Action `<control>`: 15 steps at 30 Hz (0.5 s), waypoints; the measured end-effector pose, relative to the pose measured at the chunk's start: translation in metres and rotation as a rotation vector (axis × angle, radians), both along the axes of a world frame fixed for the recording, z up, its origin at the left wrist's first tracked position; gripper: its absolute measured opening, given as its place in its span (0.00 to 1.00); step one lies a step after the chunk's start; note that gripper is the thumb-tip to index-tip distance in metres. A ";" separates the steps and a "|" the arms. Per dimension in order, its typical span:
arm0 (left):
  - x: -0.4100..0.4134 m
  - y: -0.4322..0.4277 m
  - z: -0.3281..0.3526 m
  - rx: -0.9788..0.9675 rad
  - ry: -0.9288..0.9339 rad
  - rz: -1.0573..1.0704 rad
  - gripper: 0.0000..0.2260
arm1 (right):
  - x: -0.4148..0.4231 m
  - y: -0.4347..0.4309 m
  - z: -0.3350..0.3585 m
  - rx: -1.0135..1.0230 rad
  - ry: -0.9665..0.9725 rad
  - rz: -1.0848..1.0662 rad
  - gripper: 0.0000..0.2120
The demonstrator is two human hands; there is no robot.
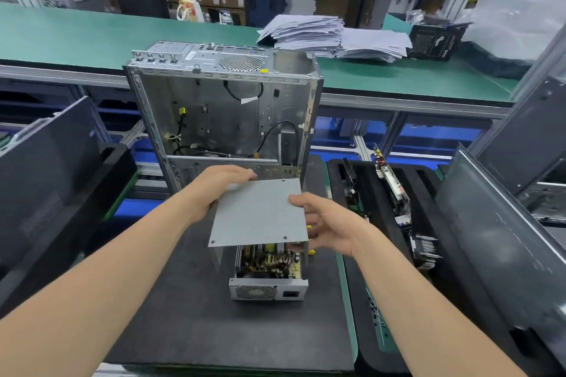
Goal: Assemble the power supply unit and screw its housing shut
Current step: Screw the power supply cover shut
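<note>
The grey housing cover (pixel 260 211) hung tilted just above the open power supply unit (pixel 268 288), which sat on the dark tabletop (pixel 171 300) in front of an upright computer case (pixel 223 107). The left hand (pixel 214 190) gripped the cover's far left edge, and the right hand (pixel 327 223) held its right edge, fingers seemingly curled underneath

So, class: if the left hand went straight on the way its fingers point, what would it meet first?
Probably the lower frame of the open silver metal computer case, just beyond the flat grey metal cover the left hand grips; depth is unclear.
</note>
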State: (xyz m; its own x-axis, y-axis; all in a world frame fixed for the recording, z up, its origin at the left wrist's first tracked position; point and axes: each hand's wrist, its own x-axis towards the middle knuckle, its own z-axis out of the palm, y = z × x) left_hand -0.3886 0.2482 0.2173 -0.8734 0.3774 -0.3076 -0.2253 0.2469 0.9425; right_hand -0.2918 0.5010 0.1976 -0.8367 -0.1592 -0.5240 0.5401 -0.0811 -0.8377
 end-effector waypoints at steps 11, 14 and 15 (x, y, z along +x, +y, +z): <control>0.042 -0.022 -0.050 0.175 -0.577 -0.024 0.34 | 0.004 0.019 -0.035 -0.030 -0.060 -0.106 0.30; 0.048 -0.016 -0.059 0.190 -0.510 0.050 0.35 | 0.007 0.018 -0.044 -0.033 -0.053 -0.138 0.29; 0.049 -0.015 -0.060 0.183 -0.485 0.063 0.33 | 0.007 0.017 -0.046 -0.040 -0.048 -0.151 0.29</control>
State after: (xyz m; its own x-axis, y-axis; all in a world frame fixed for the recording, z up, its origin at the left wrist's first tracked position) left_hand -0.3395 0.2328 0.1569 -0.6694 0.4144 -0.6165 -0.6560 0.0598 0.7524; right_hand -0.2845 0.5182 0.1514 -0.8271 -0.0544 -0.5594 0.5581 -0.1970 -0.8060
